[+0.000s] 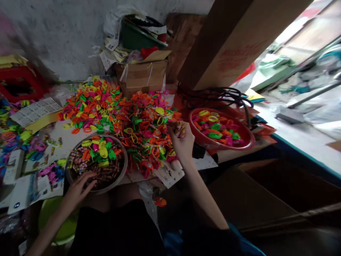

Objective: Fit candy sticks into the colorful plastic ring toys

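My left hand (83, 186) reaches over the near rim of a round clear bowl (125, 163), its fingers spread on small brown wrapped pieces (106, 173). Bright yellow, green and orange plastic watch-like toys (103, 151) lie on top of those pieces. My right hand (183, 140) is raised between the big pile of colourful toys (144, 124) and a red basin (249, 140). Its fingers are closed round a small bunch of patterned wrapped pieces (179, 129). The basin holds more toys in orange, green, yellow and pink.
A cardboard box (144, 76) with a green tub (138, 35) stands behind the pile. Black cables (215, 95) lie behind the basin. Printed sheets (36, 110) and more toys cover the left side. A yellow-green bucket (57, 220) is below the table edge.
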